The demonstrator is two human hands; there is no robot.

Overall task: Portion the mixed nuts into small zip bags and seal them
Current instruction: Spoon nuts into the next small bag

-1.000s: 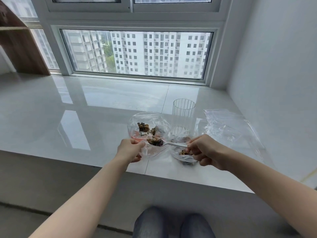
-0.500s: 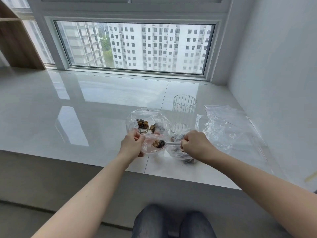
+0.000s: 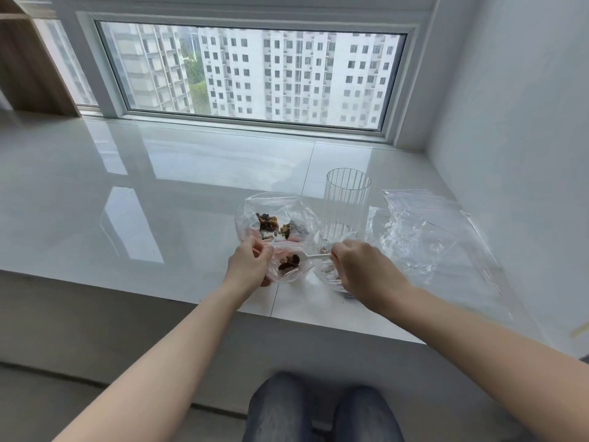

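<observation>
Clear plastic dominates my view: the left hand (image 3: 251,263) pinches the rim of a small zip bag (image 3: 288,266) and holds its mouth open, just above the near edge of the tabletop (image 3: 159,199). The right hand (image 3: 363,266) is curled round the handle of a white spoon (image 3: 310,257), whose bowl sits inside that mouth.

Change over the last second: the spoon was loaded and level with the bag's rim; its bowl is now further in, and a dark clump of nuts (image 3: 289,262) lies in the bag. Whether those nuts have left the spoon or still sit on it, I cannot tell. The left hand has kept its pinch throughout. The right hand has rolled knuckles-up, which I read as the tipping motion.

Meaning for the task: I judge one scoop is being delivered or has just been delivered, so this portion is part-filled and unsealed.

Other positions:
- A larger open bag (image 3: 277,218) with more nuts lies just behind the small one.
- A further bag (image 3: 328,272) with some nuts lies under the right hand.
- A ribbed glass (image 3: 345,202) stands behind the right hand.
- Spare flat bags (image 3: 430,231) lie to the right, apparently unfilled.

Next, in my judgement: withdraw the spoon cleanly, without catching the film.
</observation>
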